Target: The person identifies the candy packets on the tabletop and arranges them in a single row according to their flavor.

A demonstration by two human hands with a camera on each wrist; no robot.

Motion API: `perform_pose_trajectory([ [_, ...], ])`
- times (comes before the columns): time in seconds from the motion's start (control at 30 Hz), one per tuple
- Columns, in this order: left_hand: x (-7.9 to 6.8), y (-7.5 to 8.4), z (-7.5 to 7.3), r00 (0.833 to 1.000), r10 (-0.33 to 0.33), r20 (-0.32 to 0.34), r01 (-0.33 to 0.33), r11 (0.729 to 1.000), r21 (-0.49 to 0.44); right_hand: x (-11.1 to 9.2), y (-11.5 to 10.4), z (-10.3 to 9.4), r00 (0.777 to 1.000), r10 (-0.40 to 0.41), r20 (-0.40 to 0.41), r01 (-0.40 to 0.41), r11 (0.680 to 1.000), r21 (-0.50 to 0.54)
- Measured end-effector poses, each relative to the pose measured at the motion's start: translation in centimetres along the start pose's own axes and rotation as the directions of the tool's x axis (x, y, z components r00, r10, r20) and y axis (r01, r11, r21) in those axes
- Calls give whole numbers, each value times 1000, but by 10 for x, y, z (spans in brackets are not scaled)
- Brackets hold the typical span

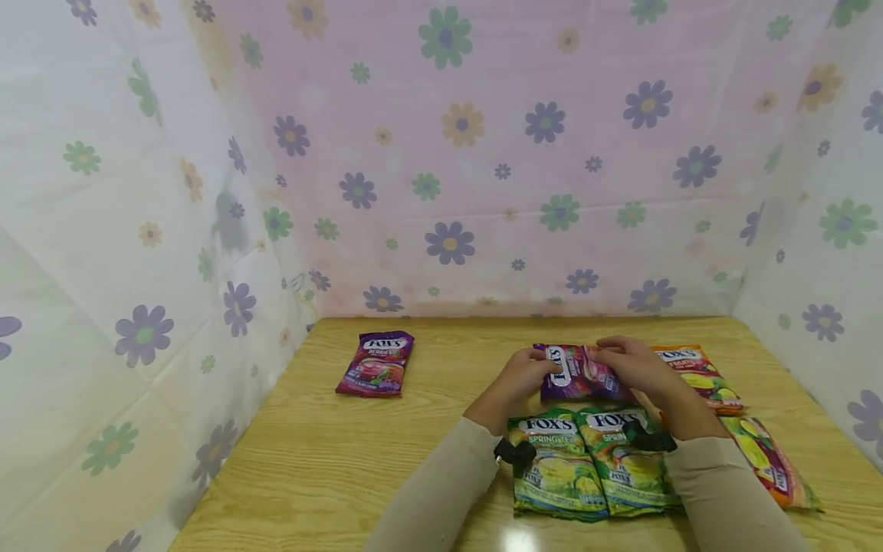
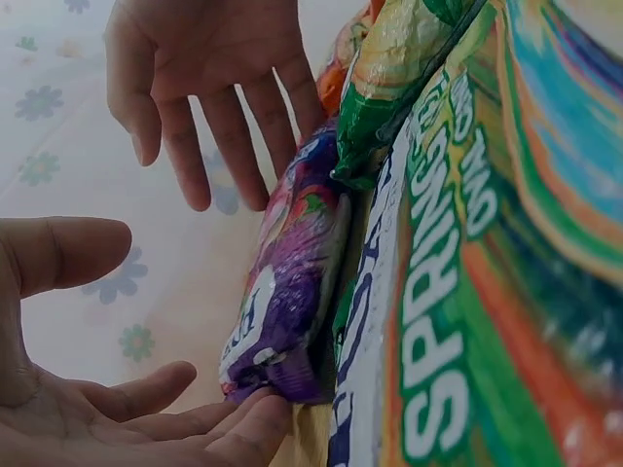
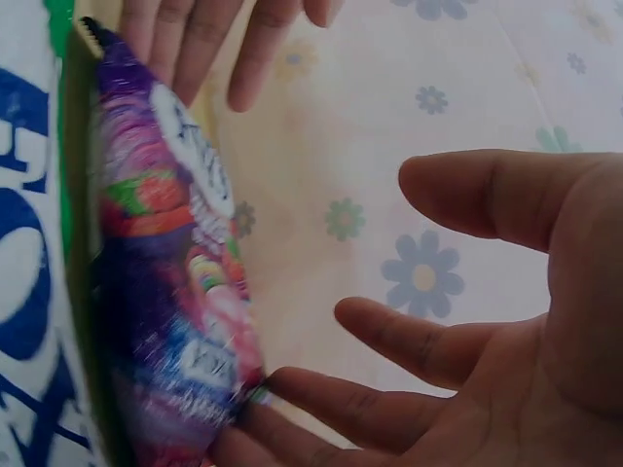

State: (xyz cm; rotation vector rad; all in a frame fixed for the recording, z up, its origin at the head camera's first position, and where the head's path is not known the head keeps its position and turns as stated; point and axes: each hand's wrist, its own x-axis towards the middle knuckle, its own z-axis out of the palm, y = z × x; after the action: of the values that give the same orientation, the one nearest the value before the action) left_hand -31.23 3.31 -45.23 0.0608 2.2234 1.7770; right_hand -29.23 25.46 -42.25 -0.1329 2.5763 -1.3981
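Note:
A purple candy bag (image 1: 578, 373) labelled Fox's Berries lies turned sideways on the table, just beyond two green Spring Tea candy bags (image 1: 555, 468). At its left end is my left hand (image 1: 513, 386), fingers extended and fingertips right at the bag's edge in the left wrist view. My right hand (image 1: 638, 373) is over the other end, and the right wrist view has its fingers (image 3: 360, 404) spread against the purple bag (image 3: 175, 263) with the thumb held away. Neither hand is curled round the bag. My forearms reach over the green bags and partly cover the right one.
Another purple Berries bag (image 1: 377, 364) lies alone at the table's far left. To the right are an orange Fruits bag (image 1: 700, 379) and a second orange-red bag (image 1: 766, 460). Flowered cloth (image 1: 483, 192) encloses the wooden table (image 1: 331, 475) at the back and both sides.

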Motion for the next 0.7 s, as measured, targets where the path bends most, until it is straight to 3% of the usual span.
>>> perform_pose_trajectory([
  [0.37,2,-3,-15,1000,4,-28,-4,1000,-1,2,-2,5,1000,1,12,-1,1000,26],
  [0.7,-13,-10,-28,1000,9,-16,-9,1000,26,2,0,11,1000,-5,4,5,999,36],
])
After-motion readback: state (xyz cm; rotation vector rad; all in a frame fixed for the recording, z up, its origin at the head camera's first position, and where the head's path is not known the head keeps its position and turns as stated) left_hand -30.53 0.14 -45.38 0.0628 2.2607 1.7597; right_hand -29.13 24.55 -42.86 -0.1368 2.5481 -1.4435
